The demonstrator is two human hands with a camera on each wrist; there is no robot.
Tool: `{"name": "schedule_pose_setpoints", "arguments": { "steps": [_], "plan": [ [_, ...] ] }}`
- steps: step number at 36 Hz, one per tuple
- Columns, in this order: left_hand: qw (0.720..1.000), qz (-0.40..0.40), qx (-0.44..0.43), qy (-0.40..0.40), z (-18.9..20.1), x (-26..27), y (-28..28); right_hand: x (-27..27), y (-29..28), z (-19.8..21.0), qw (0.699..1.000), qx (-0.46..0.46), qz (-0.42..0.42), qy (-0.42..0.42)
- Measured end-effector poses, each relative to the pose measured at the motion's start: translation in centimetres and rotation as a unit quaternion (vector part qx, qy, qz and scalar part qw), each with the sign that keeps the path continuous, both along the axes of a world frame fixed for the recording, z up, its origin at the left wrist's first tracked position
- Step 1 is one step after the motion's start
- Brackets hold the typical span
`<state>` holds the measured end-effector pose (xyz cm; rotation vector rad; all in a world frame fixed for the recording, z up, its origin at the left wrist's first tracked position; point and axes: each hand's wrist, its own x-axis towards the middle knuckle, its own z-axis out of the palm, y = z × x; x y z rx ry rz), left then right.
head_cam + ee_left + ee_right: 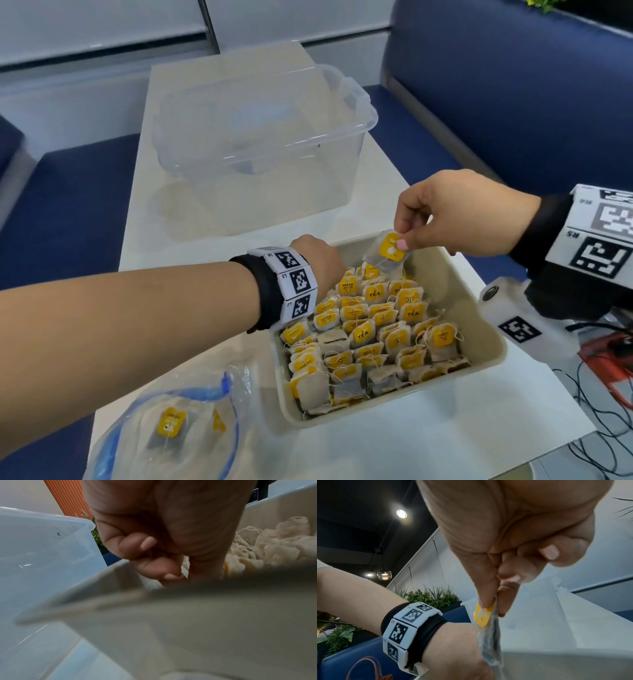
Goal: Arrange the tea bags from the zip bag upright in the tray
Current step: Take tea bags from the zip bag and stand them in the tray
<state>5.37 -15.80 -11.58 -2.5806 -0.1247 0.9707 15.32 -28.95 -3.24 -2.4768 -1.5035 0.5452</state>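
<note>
A beige tray [493, 329] holds several rows of tea bags [370, 332] that stand upright with yellow tags up. My right hand [402, 240] pinches one tea bag [387, 255] by its yellow tag, just above the far end of the tray. In the right wrist view that tea bag [483, 616] hangs from my right hand's [494, 601] thumb and forefinger. My left hand [318, 260] reaches into the tray's far left corner. In the left wrist view my left hand [185, 572] has curled fingers, and paper from a standing bag shows between thumb and forefinger. The zip bag [171, 428] lies at the near left with two tea bags inside.
A clear plastic box [260, 137] stands on the table behind the tray, with its lid beneath it. Black cables and a red device [609, 356] lie at the right edge. Blue benches [513, 85] surround the narrow white table [191, 260].
</note>
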Motion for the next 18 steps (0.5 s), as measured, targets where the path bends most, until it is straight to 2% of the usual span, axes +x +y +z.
{"name": "schedule_pose_setpoints", "arguments": {
  "steps": [10,18],
  "plan": [
    [0.999,0.024,0.006,-0.045,-0.42,0.04,0.53,0.05,-0.05,-0.30,1.000,-0.004,0.000,0.003],
    [1.000,-0.003,-0.002,0.019,-0.33,0.01,0.31,-0.01,0.27,-0.17,1.000,-0.004,0.007,0.004]
  ]
}}
